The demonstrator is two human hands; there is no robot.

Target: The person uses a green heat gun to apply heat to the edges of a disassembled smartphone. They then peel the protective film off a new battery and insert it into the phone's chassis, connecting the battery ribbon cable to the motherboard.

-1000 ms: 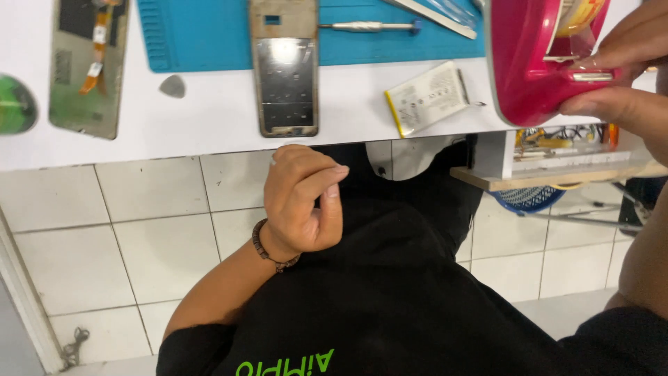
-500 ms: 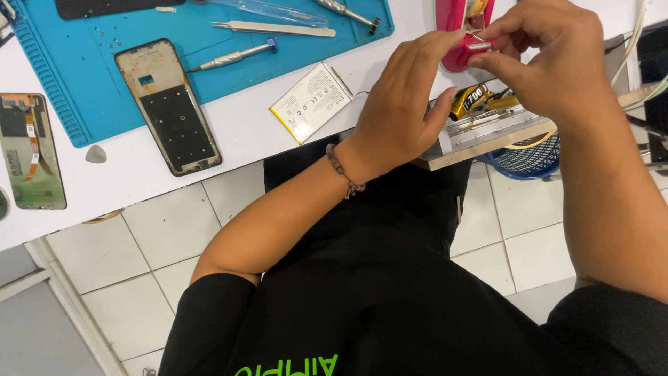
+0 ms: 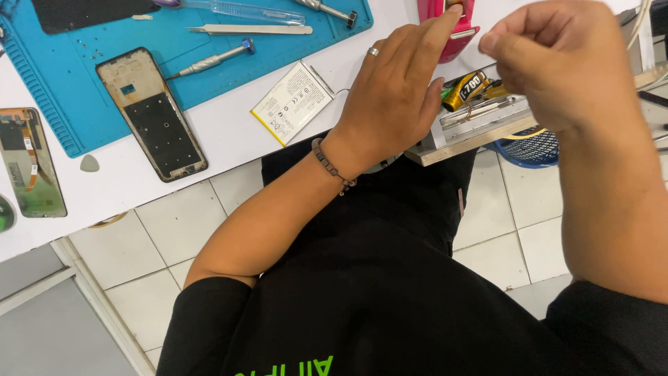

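My left hand (image 3: 396,90) reaches over the white table edge with its fingers stretched out and slightly apart. Its index fingertip rests on a pink plastic object (image 3: 445,35) at the top of the view. It wears a ring and a beaded bracelet. My right hand (image 3: 557,63) hovers to the right of the pink object, apart from it, with thumb and fingers pinched together. Nothing shows between them. A white flat battery (image 3: 292,103) lies just left of my left hand.
A blue work mat (image 3: 69,90) holds a dark phone frame (image 3: 152,115), a screwdriver (image 3: 212,61) and tweezers (image 3: 250,29). A phone screen part (image 3: 31,163) and a grey pick (image 3: 89,163) lie at the left. A wooden shelf (image 3: 480,136) with small tools and a blue basket (image 3: 536,143) sit below my right hand.
My left hand rose from my lap to the pink object. My right hand, which gripped that object, has let go and drawn back to the right, pinched.
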